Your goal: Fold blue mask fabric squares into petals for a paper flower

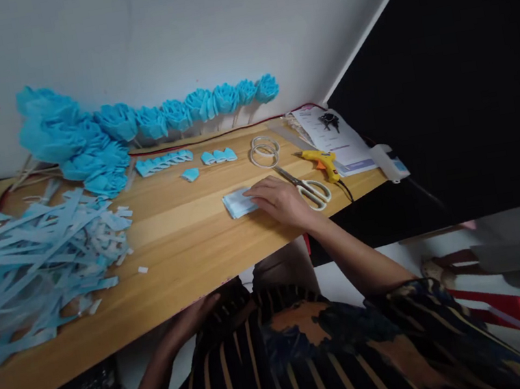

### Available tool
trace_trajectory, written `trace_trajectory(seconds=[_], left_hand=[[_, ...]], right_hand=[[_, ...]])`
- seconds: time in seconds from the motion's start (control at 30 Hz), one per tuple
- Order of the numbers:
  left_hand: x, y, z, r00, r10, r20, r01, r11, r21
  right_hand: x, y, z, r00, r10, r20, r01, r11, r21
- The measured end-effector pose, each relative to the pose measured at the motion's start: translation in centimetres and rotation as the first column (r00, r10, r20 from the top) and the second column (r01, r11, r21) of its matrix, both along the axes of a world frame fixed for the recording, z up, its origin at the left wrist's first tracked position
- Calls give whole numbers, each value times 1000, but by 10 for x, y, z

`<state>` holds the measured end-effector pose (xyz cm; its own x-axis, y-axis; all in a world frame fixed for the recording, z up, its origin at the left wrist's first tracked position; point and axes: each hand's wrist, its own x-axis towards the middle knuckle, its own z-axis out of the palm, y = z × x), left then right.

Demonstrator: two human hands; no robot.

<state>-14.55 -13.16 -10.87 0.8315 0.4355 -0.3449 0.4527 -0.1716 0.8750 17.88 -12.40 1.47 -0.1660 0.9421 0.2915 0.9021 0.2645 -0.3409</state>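
My right hand [281, 201] is on the wooden table, its fingers together over the right end of a small stack of light blue strips [236, 203]. The stack lies flat near the front edge. My left hand [200, 312] is low by my lap, below the table edge, with its fingers mostly hidden. Just right of my right hand lie scissors [305, 187] with white handles. Behind the stack sit folded blue pieces, one single piece [190, 174], a short row [218, 156] and a longer row [163, 162].
Several blue fabric-like flowers [200, 104] on sticks lean along the wall. A heap of pale blue scraps [42, 255] covers the table's left side. Two tape rolls [264, 152], a yellow glue gun [327, 163], papers [330, 137] and keys [329, 122] lie at the right.
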Motion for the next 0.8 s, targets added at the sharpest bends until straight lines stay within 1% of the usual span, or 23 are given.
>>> trace_trajectory(seconds=[0.03,0.1,0.13,0.2,0.27,0.33,0.4,0.43,0.47,0.5,0.57,0.6,0.63,0.67,0.7,0.73,0.77,0.8], left_hand=[[-6,-3,1,1000,1,5,-1,1000,8],[-15,-11,9,999,-35,31,35,999,13],[-18,-14,16,996,-66,55,65,998,14],[-24,-20,33,982,-155,107,162,985,-53],[-29,-23,55,969,-173,175,183,982,-39],[-34,-24,78,955,-146,258,137,989,54],[-39,-22,100,916,-182,356,117,973,196],[-40,-21,109,911,-182,371,72,954,292],[-41,-19,116,913,-166,373,1,915,404],[-42,-17,121,916,-158,369,-63,851,521],[-42,-14,121,948,-101,301,-143,710,689],[-41,-13,118,964,-70,256,-150,653,743],[-41,-12,112,976,-37,214,-149,601,786],[-41,-11,106,986,-15,168,-131,566,814],[-42,-9,100,992,5,124,-106,549,829],[-42,-6,95,996,20,90,-86,543,835],[-43,-2,90,997,46,63,-78,543,836],[-44,3,87,996,78,37,-75,556,828]], right_hand=[[-5,6,-3,999,36,-11,-37,999,-25],[-9,15,-11,998,55,-28,-57,996,-74],[-9,19,-15,998,50,-33,-53,994,-93],[-7,22,-20,998,46,-32,-49,991,-121],[-5,22,-22,998,65,-16,-66,989,-134],[-3,20,-22,995,96,5,-94,986,-140],[-1,17,-24,994,110,13,-107,986,-125],[-1,16,-25,994,107,11,-106,989,-106],[-1,15,-28,995,101,3,-101,992,-80],[-1,14,-31,996,92,-8,-92,994,-50],[-2,13,-37,997,76,-31,-75,997,25],[-3,12,-39,997,74,-37,-72,996,57],[-4,12,-41,996,76,-39,-72,994,82],[-4,12,-42,996,80,-37,-76,992,101],[-5,12,-43,996,86,-30,-82,990,112],[-5,12,-43,996,91,-21,-87,989,120],[-5,12,-43,996,92,-12,-90,988,128],[-5,11,-42,996,94,-1,-93,986,135]])
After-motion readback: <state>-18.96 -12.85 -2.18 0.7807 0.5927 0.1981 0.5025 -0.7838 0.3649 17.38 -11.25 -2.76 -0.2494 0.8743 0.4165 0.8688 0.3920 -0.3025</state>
